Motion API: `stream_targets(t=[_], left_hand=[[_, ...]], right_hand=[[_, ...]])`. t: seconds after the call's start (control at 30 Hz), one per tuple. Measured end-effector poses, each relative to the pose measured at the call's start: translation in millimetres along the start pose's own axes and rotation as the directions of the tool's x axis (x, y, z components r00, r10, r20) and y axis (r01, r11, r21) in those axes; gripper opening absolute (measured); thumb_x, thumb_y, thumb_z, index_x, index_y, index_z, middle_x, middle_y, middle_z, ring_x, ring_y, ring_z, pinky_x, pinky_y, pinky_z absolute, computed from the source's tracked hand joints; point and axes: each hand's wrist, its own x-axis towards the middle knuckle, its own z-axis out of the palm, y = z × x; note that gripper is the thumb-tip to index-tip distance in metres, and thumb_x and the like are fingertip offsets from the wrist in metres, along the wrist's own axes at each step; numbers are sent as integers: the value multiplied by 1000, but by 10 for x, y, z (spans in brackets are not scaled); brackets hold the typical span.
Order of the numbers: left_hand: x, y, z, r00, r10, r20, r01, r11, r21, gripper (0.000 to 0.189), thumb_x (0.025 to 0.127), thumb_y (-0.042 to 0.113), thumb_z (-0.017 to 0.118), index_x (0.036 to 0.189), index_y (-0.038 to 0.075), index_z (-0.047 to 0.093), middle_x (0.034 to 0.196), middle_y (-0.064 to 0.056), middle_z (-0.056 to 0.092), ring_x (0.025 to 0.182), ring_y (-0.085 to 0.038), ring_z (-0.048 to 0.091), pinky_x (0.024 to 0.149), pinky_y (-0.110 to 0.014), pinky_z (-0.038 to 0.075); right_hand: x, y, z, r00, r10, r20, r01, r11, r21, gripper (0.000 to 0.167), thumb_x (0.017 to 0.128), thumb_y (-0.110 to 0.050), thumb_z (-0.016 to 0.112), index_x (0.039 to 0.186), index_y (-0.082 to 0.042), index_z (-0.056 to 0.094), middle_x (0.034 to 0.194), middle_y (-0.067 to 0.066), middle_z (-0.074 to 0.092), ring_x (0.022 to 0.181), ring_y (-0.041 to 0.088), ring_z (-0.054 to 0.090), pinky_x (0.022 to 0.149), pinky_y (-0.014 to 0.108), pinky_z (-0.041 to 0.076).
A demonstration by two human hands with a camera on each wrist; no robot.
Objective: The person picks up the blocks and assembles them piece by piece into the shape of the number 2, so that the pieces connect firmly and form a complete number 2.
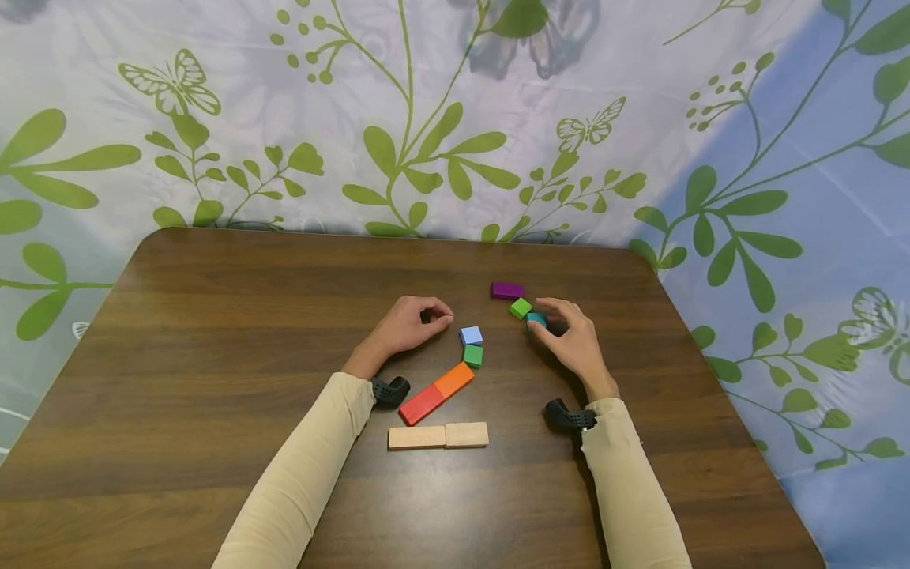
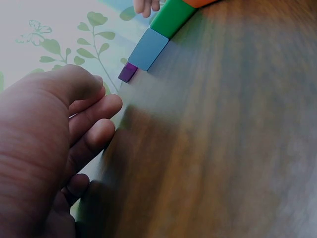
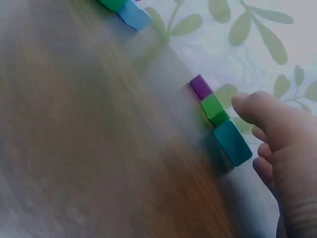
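My right hand (image 1: 574, 340) is beside a teal block (image 3: 233, 143), thumb and fingers spread with a gap between them. In the right wrist view the block lies just left of the fingers, and the thumb tip is raised beyond it. A light green block (image 1: 520, 308) lies corner to corner with the teal one, and a purple block (image 1: 508, 290) lies behind it. My left hand (image 1: 414, 322) rests over the table, fingers loosely curled, holding nothing. To its right lie a light blue block (image 1: 471, 336) and a green block (image 1: 472, 356), side by side.
An orange block (image 1: 455, 381) and a red block (image 1: 423, 403) lie end to end in a slanting line. Nearer me, two plain wooden blocks (image 1: 416, 438) form a straight row. The brown table (image 1: 235, 316) ends at a patterned cloth (image 1: 270, 118).
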Motion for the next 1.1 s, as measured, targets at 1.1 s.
stream_targets(t=[1.1], left_hand=[[-5, 8, -9, 1000, -17, 5, 17, 1000, 1, 13, 99, 19, 70, 108, 14, 77, 99, 0, 73, 88, -15, 60, 83, -30, 51]], right_hand=[[-39, 66, -74, 991, 82, 108, -86, 996, 39, 37, 93, -21, 79, 127, -9, 70, 126, 11, 69, 112, 28, 70, 94, 19, 53]])
